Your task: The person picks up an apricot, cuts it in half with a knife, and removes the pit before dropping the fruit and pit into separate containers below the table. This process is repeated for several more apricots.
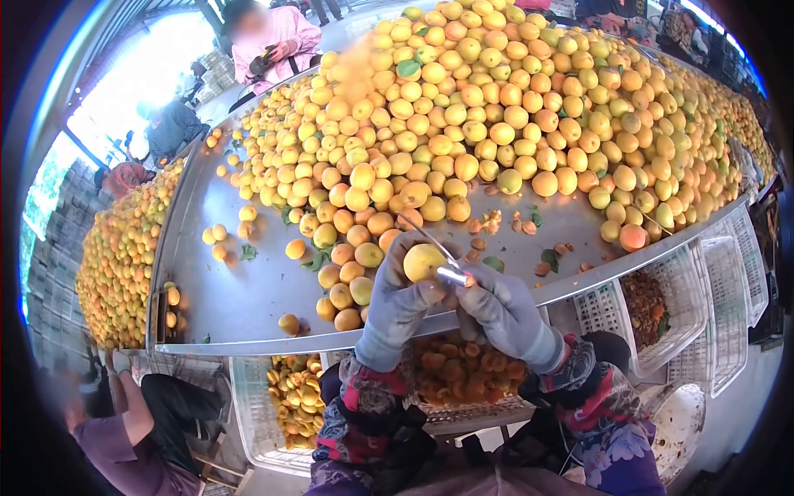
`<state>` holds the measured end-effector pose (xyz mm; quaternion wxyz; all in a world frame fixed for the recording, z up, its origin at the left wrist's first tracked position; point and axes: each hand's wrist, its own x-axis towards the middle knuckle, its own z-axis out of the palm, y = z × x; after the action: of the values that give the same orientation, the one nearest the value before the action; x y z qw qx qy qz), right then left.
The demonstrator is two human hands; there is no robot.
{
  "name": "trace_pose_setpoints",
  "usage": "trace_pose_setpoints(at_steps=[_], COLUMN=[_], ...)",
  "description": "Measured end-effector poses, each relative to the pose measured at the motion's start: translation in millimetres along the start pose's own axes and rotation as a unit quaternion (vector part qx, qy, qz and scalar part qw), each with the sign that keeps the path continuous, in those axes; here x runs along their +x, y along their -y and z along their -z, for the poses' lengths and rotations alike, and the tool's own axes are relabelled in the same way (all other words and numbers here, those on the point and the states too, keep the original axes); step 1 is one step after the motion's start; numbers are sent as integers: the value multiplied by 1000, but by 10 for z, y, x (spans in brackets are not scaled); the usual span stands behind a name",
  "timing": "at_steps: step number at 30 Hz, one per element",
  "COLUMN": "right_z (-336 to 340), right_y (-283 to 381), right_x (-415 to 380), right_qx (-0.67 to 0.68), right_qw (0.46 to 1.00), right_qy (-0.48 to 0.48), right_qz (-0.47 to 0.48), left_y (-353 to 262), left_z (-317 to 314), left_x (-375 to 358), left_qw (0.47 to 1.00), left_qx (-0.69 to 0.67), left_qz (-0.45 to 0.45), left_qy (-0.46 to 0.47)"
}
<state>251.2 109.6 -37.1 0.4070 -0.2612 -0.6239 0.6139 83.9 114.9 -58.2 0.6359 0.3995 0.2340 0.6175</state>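
My left hand (390, 299), in a grey glove, is closed around a yellow apricot (423, 263) above the table's front edge. My right hand (514, 314), gloved the same way, grips a small knife (454, 275) with a shiny handle. Its thin blade points up and to the left, crossing close over the apricot. Just beyond both hands, loose apricots (351, 271) lie on the metal table (240, 289), at the foot of a large apricot heap (488, 99). Below my wrists, a crate holds split apricots (467, 372).
At lower left stands a white crate (248, 413) of apricot pieces. More white crates (602, 307) line the right side, one with brown scraps (643, 302). Leaves and scraps (546, 263) litter the table. People sit at left (124, 422) and across the table (277, 41).
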Motion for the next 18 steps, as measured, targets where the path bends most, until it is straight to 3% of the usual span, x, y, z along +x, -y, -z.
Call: trace_pose_setpoints(at_steps=[5,7,11,14,18], right_z=[-41,-31,-11,-50,-83], right_y=[-94,-153,-236,-279,-301], right_x=[38,68,51,61,57], right_qx=[-18,-158,-168,-249,-322], right_qw=[999,977,980,956,938], right_qy=[-29,-59,-46,-59,-100], right_qz=[25,132,96,145,82], left_y=[-3,-52,-38,-91,-87], left_z=[30,-20,59,-10,23], left_x=[-10,-19,-44,-96,-88], left_qw=[997,995,994,995,991], left_qx=[81,92,100,100,130], left_qz=[-3,-6,0,25,18], left_qy=[12,24,37,8,17])
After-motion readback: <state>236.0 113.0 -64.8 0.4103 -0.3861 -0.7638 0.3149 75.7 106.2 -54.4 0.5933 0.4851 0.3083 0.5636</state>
